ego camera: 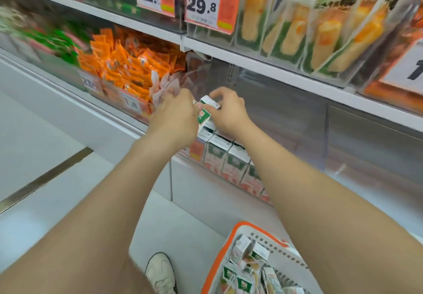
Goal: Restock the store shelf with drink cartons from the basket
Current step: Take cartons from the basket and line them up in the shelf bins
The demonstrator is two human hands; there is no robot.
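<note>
Above the shelf's [109, 112] front edge, the left hand [174, 115] and right hand [229, 110] both grip one tilted carton [204, 113], fingers curled round it, over the stocked row [226, 156]. On the floor, the basket [217, 261] holds more cartons [243, 283].

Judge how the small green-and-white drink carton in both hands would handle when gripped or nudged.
The small green-and-white drink carton probably feels stiff: its edges look square under the left hand and right hand. Likely light, since a pinch alone carries it. Flat faces should not roll; stood upright like the shelved cartons, it might tip.
</note>
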